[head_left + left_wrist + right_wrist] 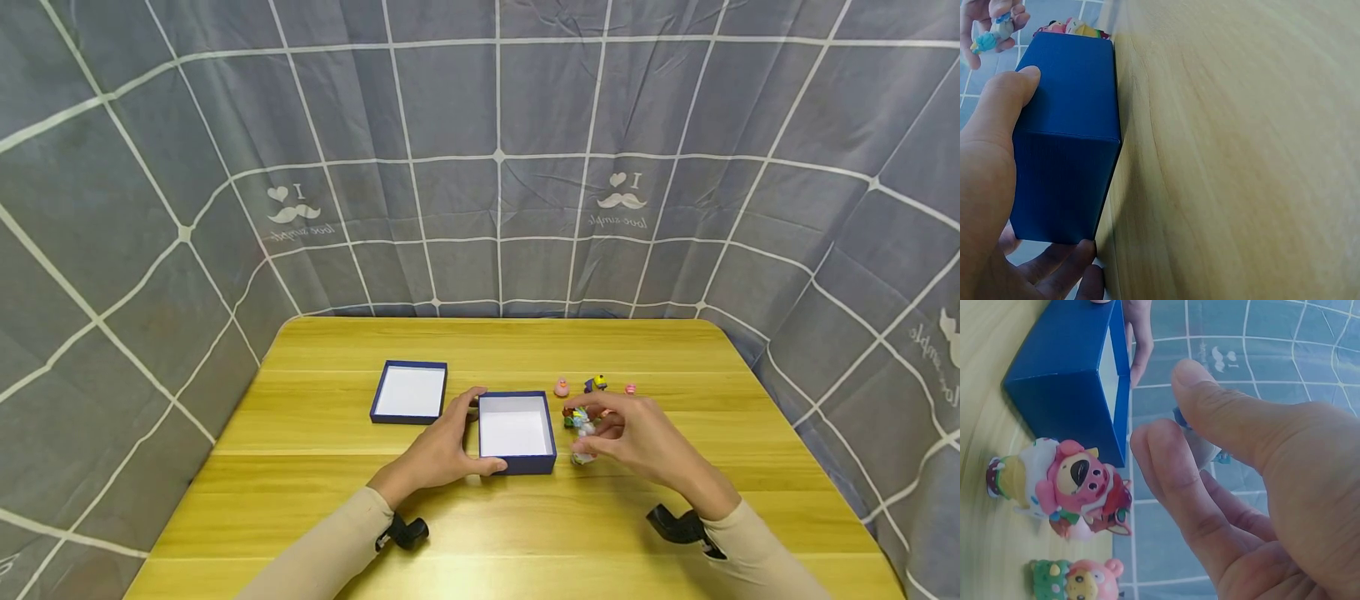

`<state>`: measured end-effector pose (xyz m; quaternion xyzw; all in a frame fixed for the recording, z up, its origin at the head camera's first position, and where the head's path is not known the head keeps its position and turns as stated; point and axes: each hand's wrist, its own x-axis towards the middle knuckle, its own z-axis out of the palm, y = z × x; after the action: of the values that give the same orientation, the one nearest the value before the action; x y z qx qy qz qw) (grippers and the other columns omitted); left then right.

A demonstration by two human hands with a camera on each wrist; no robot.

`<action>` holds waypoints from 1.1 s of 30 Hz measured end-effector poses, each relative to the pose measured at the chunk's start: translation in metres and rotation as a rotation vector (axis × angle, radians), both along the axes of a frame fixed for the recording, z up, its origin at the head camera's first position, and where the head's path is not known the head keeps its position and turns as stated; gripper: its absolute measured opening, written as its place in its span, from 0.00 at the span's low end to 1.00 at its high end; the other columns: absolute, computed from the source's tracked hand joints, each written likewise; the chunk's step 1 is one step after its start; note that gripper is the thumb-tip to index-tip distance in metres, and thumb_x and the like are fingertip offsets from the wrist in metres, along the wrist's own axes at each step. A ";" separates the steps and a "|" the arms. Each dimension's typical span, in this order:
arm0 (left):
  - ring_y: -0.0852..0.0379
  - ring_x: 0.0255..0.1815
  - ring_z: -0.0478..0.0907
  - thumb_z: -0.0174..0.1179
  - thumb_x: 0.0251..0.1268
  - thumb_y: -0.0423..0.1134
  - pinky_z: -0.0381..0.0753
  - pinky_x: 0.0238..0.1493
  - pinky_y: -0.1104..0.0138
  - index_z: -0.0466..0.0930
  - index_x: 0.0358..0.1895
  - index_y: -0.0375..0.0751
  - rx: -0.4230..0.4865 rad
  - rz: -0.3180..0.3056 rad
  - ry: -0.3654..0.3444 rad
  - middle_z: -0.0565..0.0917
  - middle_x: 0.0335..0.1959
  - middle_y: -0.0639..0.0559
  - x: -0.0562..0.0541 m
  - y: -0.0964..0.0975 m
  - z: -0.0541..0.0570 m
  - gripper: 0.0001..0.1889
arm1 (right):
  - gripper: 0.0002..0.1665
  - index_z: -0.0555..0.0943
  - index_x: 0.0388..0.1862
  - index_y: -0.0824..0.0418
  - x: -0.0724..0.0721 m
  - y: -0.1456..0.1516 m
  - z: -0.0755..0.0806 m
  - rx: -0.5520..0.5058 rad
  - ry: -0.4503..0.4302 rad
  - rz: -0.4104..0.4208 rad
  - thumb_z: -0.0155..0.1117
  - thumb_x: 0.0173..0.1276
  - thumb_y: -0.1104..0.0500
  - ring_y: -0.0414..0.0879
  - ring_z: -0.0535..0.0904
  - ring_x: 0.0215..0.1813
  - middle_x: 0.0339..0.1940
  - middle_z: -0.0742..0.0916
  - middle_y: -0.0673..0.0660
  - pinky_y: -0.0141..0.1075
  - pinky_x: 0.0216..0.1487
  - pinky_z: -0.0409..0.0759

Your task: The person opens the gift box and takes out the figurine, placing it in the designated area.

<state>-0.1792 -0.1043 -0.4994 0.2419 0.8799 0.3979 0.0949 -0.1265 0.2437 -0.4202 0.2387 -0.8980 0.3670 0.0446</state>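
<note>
An open dark blue box (531,465) with a white inside stands on the table. My left hand (441,450) grips its left side, thumb on the front wall and fingers at the back. Above the table, right of the box, my right hand (641,433) pinches a small white-and-blue toy figure (999,32). The fingers partly hide that figure in the right wrist view. Beneath this hand stands a pink bear-faced figure (1082,478), close to the box. Beside it is a green-and-pink figure (1082,580), cut off by the frame edge.
A shallow blue lid (409,392), white side up, lies left of the box. Behind the right hand are a pink duck-like figure (562,387), a blue-and-yellow figure (596,383) and a small pink one (631,388). A grey checked curtain (465,200) surrounds the wooden table (300,500).
</note>
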 end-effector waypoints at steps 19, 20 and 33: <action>0.45 0.82 0.79 0.86 0.65 0.64 0.79 0.84 0.42 0.54 0.96 0.54 -0.006 0.001 -0.030 0.69 0.92 0.42 0.000 -0.001 0.001 0.64 | 0.36 0.90 0.72 0.61 0.004 0.017 -0.003 0.006 -0.030 -0.008 0.91 0.66 0.66 0.34 0.94 0.41 0.49 0.96 0.57 0.32 0.42 0.94; 0.45 0.81 0.80 0.86 0.65 0.64 0.79 0.84 0.41 0.54 0.96 0.53 -0.005 -0.002 -0.026 0.69 0.91 0.41 0.000 -0.001 0.001 0.64 | 0.36 0.90 0.72 0.61 0.004 0.017 -0.003 0.015 -0.023 -0.015 0.92 0.65 0.64 0.33 0.93 0.39 0.46 0.96 0.55 0.32 0.41 0.93; 0.44 0.82 0.79 0.86 0.65 0.64 0.78 0.85 0.41 0.54 0.96 0.53 -0.005 -0.001 -0.023 0.68 0.92 0.41 -0.001 -0.001 -0.001 0.64 | 0.34 0.91 0.70 0.59 0.004 0.028 -0.005 0.065 0.011 -0.072 0.93 0.65 0.59 0.30 0.90 0.39 0.42 0.94 0.49 0.32 0.41 0.92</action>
<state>-0.1798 -0.1052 -0.5001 0.2373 0.8797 0.3982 0.1060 -0.1224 0.2715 -0.4253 0.2097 -0.9171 0.3346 0.0547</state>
